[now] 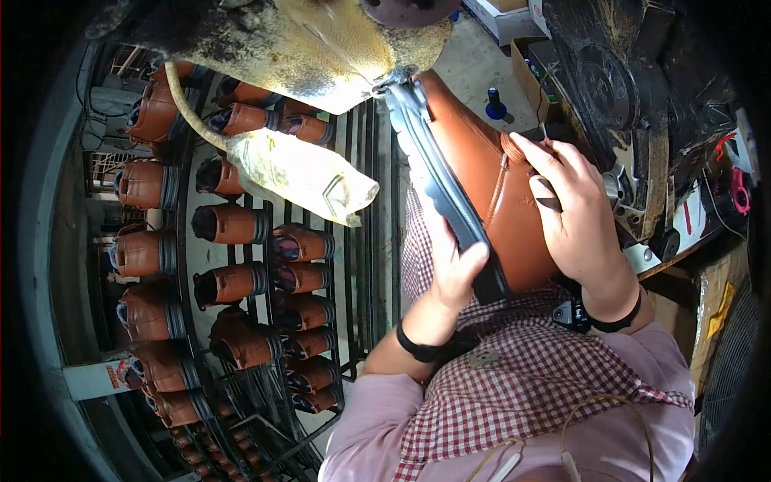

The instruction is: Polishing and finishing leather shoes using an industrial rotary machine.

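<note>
A brown leather boot (514, 225) lies tilted across the front of my body, its dark, ridged sole (450, 205) turned to the left. My left hand (454, 269) is closed on the sole edge, with the thumb resting near the heel. On the other side, my right hand (582, 209) grips the boot's upper, fingers bent over the leather near the brown laces (511, 148). The boot's toe end reaches up to a worn machine head (337, 48), where the sole edge meets a small metal tip (382, 90). Where exactly they touch is hard to see.
A lamp wrapped in whitish plastic (301, 177) glows left of the boot. Racks with several brown boots (233, 223) fill the left side. Dark machinery (614, 88) stands at the right, beside pink-handled scissors (739, 193). A blue thread cone (495, 104) stands beyond the boot.
</note>
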A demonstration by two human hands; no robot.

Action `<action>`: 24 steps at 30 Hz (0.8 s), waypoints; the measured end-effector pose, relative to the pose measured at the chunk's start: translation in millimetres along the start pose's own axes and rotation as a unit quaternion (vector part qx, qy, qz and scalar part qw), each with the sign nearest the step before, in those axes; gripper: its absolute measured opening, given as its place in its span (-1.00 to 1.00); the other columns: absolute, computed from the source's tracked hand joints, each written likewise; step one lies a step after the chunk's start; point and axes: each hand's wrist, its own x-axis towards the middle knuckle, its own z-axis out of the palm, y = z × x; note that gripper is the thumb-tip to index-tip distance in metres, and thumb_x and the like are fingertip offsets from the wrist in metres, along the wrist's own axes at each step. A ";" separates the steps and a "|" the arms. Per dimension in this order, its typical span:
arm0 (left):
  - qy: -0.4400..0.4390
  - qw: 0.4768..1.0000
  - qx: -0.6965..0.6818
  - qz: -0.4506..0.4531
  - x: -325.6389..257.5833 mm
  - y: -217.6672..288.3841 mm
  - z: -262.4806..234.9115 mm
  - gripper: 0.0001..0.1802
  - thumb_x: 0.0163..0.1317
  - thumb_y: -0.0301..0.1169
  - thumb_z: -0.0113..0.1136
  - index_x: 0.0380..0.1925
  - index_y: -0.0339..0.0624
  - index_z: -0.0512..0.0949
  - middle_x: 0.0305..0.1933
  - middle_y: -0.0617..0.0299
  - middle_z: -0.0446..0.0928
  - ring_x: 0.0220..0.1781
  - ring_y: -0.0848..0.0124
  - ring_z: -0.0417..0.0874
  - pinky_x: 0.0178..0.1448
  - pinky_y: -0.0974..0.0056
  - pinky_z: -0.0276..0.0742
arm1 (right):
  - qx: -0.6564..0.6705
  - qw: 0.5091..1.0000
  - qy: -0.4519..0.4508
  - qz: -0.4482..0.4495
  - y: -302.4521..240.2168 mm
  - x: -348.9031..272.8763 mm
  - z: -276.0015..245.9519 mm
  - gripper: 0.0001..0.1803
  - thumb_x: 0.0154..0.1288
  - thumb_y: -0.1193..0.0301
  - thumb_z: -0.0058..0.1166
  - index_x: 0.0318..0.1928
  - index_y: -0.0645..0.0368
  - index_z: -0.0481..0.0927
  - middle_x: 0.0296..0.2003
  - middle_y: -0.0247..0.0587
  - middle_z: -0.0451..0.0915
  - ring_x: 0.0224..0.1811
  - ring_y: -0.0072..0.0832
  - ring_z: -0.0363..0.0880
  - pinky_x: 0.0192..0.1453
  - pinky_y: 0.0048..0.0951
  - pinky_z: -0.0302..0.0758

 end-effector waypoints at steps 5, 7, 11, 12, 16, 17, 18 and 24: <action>-0.086 0.971 -0.211 -0.072 -10.5 4.6 -32.1 0.21 0.01 -0.09 0.29 0.47 -0.16 -0.31 0.42 -0.12 0.11 0.37 0.08 0.33 0.37 -0.03 0.33 | 0.069 0.997 0.031 -0.011 -3.4 1.9 -2.3 -0.57 0.28 0.55 -0.05 0.17 0.07 0.52 -0.02 0.07 0.51 0.02 -0.04 0.51 0.12 -0.19 0.37; -0.063 0.969 -0.211 -0.113 -5.0 19.7 -34.0 0.17 0.03 -0.09 0.28 0.47 -0.21 -0.25 0.38 -0.12 0.20 0.34 0.08 0.38 0.36 0.03 0.35 | 0.192 0.981 0.034 0.015 -2.3 2.8 -3.2 -0.62 0.32 0.56 -0.10 0.11 0.11 0.56 0.00 0.13 0.51 0.07 -0.01 0.50 0.18 -0.15 0.36; -0.034 0.983 -0.162 -0.084 11.6 36.7 -37.4 -0.01 0.03 -0.19 0.17 0.40 -0.46 -0.02 0.33 -0.12 0.27 0.28 0.16 0.45 0.36 0.16 0.34 | 0.171 0.985 0.028 0.006 -0.8 0.3 -4.7 -0.67 0.40 0.47 -0.17 0.07 0.14 0.59 0.09 0.16 0.50 0.10 -0.03 0.49 0.20 -0.14 0.35; 0.014 0.986 -0.159 -0.042 12.0 4.9 -56.8 -0.05 0.04 -0.25 0.13 0.38 -0.50 0.01 0.32 -0.13 0.30 0.27 0.18 0.46 0.37 0.19 0.32 | 0.171 0.985 0.029 0.006 0.0 -0.6 -3.9 -0.67 0.40 0.47 -0.17 0.07 0.14 0.59 0.09 0.16 0.50 0.10 -0.03 0.49 0.20 -0.14 0.35; -0.003 0.997 -0.061 -0.044 40.8 38.2 -45.3 -0.23 0.17 -0.43 0.01 0.40 -0.42 0.07 0.11 0.02 0.50 0.04 0.38 0.52 0.17 0.38 0.37 | 0.121 0.993 0.013 0.005 1.7 -6.3 -1.8 -0.64 0.44 0.42 -0.22 0.12 0.09 0.57 0.17 0.07 0.47 0.16 -0.17 0.48 0.27 -0.18 0.22; -0.054 0.998 -0.022 -0.029 46.6 38.8 -54.5 -0.25 0.18 -0.45 0.00 0.40 -0.39 0.09 -0.09 0.16 0.50 -0.16 0.49 0.46 -0.03 0.44 0.35 | 0.083 0.996 -0.001 0.008 0.3 -6.8 -2.3 -0.63 0.44 0.41 -0.23 0.14 0.08 0.55 0.19 0.03 0.46 0.18 -0.22 0.46 0.30 -0.20 0.16; -0.105 0.994 0.018 -0.014 51.3 39.1 -59.5 -0.27 0.19 -0.47 -0.01 0.40 -0.36 0.10 -0.29 0.29 0.50 -0.36 0.60 0.40 -0.24 0.51 0.33 | 0.085 0.996 -0.002 0.007 0.1 -6.6 -1.5 -0.63 0.44 0.41 -0.23 0.14 0.08 0.55 0.19 0.03 0.46 0.18 -0.22 0.46 0.30 -0.20 0.16; -0.049 0.997 0.016 -0.049 82.0 55.1 -47.9 -0.34 0.26 -0.41 -0.01 0.37 -0.37 0.18 -0.15 0.29 0.38 -0.21 0.58 0.36 -0.09 0.48 0.25 | 0.096 0.995 -0.007 -0.006 10.6 -6.1 15.2 -0.58 0.44 0.45 -0.27 0.24 0.07 0.46 0.25 -0.07 0.42 0.20 -0.28 0.44 0.32 -0.18 0.07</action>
